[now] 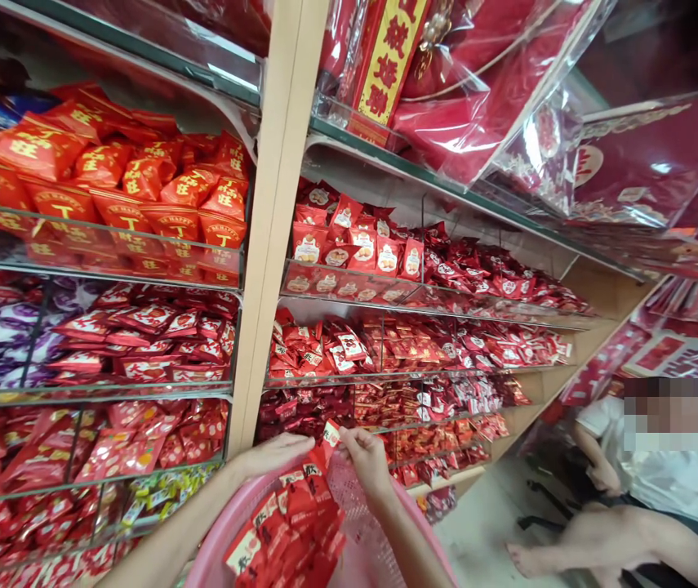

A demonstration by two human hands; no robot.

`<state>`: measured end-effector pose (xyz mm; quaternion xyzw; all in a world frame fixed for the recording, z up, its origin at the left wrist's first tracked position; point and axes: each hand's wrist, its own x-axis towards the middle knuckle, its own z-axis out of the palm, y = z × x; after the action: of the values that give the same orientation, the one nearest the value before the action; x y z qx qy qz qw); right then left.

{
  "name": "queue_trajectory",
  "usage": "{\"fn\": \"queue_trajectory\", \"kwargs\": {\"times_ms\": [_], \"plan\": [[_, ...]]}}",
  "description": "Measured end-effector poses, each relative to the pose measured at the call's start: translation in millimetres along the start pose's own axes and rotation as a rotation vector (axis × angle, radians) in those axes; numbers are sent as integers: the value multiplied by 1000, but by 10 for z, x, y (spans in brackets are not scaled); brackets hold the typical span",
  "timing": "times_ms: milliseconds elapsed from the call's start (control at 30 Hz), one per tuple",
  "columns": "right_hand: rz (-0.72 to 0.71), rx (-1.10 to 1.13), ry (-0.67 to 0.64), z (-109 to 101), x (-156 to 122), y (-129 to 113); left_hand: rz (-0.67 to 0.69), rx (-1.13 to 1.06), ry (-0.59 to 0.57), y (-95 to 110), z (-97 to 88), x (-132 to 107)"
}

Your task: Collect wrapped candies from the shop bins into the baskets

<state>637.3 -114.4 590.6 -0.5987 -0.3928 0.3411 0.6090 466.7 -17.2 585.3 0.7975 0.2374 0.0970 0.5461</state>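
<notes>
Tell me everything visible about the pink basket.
The pink basket looks like plastic, with a curved rim and small holes through its inner wall. It stands open upward in front of the shelving unit, its near side cut off by the picture's bottom edge. Red packets with pale labels heap in its left part; bare wall shows to the right. The left hand and right hand are at its far side; whether either touches it is unclear.

Pink basket (361, 523) cut off (bottom edge).
</notes>
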Motion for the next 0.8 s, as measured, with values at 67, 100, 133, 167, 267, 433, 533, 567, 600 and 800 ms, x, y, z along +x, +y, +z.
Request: {"fn": "queue_trajectory", "kwargs": {"times_ms": [67,100,133,167,267,433,533,567,600,800], "plan": [[22,35,-14,12,-29,12,81,34,-7,-31,21,2],[33,41,-24,15,-39,9,116,34,-13,-46,31,2],[46,39,-37,15,-46,-4,126,27,-26,-58,41,1],[61,30,-55,14,-49,-26,141,21,-38,-67,50,-1],[99,-5,-139,7,-43,-125,172,1,-66,-64,70,-20],[121,3,-152,-4,-40,-226,173,-30,-62,26,92,-72],[133,44,-110,-21,-72,-223,159,-44,-58,105,105,-103],[134,62,-105,-28,-86,-218,156,-50,-60,127,110,-110],[136,79,-101,-35,-100,-213,155,-53,-65,145,114,-114],[74,62,-95,-94,-148,-186,167,-15,-80,124,134,-70]]}}
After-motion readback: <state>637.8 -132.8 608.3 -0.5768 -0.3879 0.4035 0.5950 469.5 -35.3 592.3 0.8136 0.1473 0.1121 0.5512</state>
